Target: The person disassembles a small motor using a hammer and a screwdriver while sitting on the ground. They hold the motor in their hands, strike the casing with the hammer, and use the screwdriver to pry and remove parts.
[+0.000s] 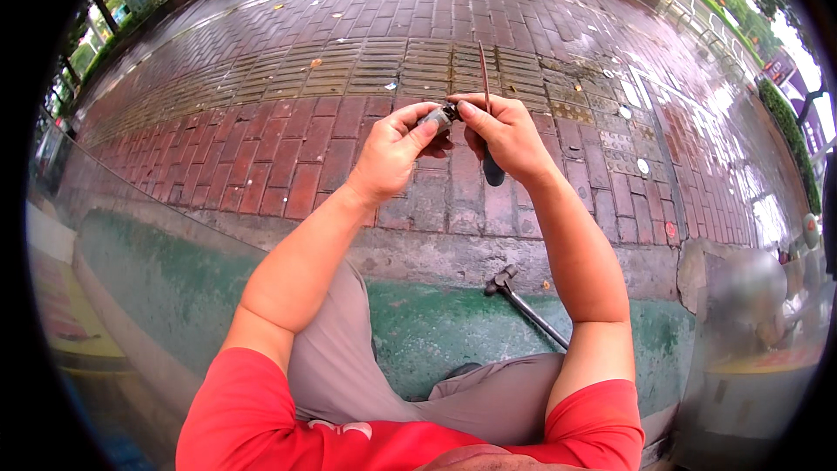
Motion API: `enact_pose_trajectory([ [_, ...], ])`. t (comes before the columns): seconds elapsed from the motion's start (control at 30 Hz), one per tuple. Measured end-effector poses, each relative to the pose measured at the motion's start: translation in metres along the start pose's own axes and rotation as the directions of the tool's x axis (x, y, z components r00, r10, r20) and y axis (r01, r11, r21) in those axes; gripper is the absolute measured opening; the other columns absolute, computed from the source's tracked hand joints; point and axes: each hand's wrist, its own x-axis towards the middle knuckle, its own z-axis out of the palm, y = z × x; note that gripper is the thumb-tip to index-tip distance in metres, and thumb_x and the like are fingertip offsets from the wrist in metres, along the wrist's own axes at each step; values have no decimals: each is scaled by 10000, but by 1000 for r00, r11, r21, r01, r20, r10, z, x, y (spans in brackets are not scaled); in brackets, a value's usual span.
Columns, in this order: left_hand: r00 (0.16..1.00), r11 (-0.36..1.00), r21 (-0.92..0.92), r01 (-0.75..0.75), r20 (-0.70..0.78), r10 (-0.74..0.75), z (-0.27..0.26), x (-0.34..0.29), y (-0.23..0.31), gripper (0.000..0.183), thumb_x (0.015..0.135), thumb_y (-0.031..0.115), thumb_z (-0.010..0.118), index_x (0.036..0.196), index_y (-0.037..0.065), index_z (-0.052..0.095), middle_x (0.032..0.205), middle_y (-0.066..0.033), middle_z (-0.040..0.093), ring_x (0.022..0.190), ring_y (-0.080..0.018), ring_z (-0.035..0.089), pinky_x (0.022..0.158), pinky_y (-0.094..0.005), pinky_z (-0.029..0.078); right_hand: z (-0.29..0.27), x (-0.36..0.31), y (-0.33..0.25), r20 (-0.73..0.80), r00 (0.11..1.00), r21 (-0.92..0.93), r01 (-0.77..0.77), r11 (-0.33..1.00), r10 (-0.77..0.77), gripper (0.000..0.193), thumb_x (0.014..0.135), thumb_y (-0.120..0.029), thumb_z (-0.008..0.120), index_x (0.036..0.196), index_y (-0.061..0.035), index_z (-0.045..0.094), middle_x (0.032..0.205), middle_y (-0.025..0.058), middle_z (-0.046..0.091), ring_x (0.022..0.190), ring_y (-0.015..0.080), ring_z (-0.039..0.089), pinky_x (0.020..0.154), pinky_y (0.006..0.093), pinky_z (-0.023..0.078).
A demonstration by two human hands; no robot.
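Out in front of me, my left hand (pixel 394 146) is closed on a small grey metal cylinder (pixel 438 119), pinched between thumb and fingers. Dark bits show at the cylinder's right end, too small to make out. My right hand (pixel 508 133) meets that end with thumb and forefinger. Across the same hand lies a screwdriver (pixel 494 169), its black handle low under the palm and its thin reddish-brown shaft pointing up and away. The two hands almost touch. Both forearms reach forward over my lap.
A hammer (pixel 523 303) with a dark head lies on the green painted step (pixel 427 331), close to my right forearm. Beyond the step runs wet red brick paving (pixel 288 153) with a band of yellowish tactile tiles (pixel 349 70). A transparent panel (pixel 157 218) stands at left.
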Motion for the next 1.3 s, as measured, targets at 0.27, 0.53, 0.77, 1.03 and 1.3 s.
enact_pose_trajectory([
  [0.27,997,991,-111,79,2,-79,-1,3,-2,301,1009,251,526,1175,9,592,948,-64,666,819,-164,657,732,-305,543,-5,0,-7,5,996,33,-88,996,88,329,978,-297,581,1077,11,642,637,-2,569,504,68,498,477,226,413],
  [0.53,990,990,-59,132,-39,-134,5,3,-2,314,1001,305,545,1024,8,645,837,-35,643,690,-130,634,625,-263,531,-11,1,10,30,985,85,-174,981,172,386,988,-353,559,905,18,623,638,21,571,466,87,480,435,245,391],
  [0.77,990,990,-31,136,-41,-138,2,3,-1,317,997,302,552,1025,1,645,821,-38,641,667,-128,630,610,-257,525,-9,3,10,35,982,170,-191,967,188,368,977,-357,577,937,7,605,742,46,611,508,85,513,456,247,434],
  [1.03,985,988,54,143,-99,-138,3,4,-6,313,993,315,558,1026,16,643,810,-51,653,674,-132,639,601,-260,529,-8,2,2,-24,982,75,-187,980,189,321,902,-275,700,1024,0,588,739,26,607,546,68,522,476,231,437],
  [1.3,973,982,130,140,-199,-113,5,2,-4,270,991,266,567,1048,14,647,789,-40,643,653,-126,641,578,-255,529,26,-5,-11,-208,929,-594,128,794,-305,327,737,-190,822,883,3,601,774,138,641,693,232,623,648,358,500],
])
